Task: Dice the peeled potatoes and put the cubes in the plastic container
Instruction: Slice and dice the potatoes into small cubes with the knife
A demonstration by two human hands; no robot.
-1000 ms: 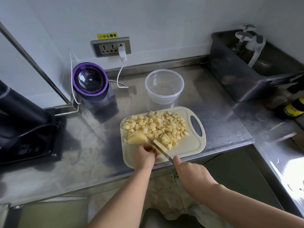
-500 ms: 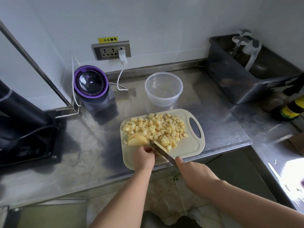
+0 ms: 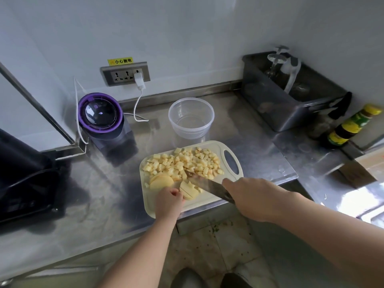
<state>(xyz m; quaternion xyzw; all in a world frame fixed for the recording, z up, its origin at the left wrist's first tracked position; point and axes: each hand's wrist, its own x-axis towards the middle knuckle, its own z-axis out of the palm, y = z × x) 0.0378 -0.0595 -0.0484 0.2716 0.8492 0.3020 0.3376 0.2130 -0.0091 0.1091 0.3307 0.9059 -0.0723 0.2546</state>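
A cream cutting board (image 3: 214,197) lies at the steel counter's front edge. A heap of potato cubes (image 3: 185,163) covers its far half. Stacked potato slices (image 3: 161,181) lie at its left. My left hand (image 3: 168,201) holds a partly cut potato slab (image 3: 188,192) near the board's front. My right hand (image 3: 252,196) grips a knife (image 3: 207,185), its blade slanting across the slab toward the cubes. The clear plastic container (image 3: 191,118) stands behind the board with nothing in it.
A purple-lidded appliance (image 3: 101,117) stands at the back left, its white cable running to the wall socket (image 3: 126,73). A dark machine (image 3: 22,173) fills the far left. A grey bin (image 3: 291,96) and sauce bottle (image 3: 351,126) stand at the right.
The knife has swung its tip farther into the cubes and my right hand has come forward over the board. My left hand has shifted onto the slab being cut. The view has tilted.
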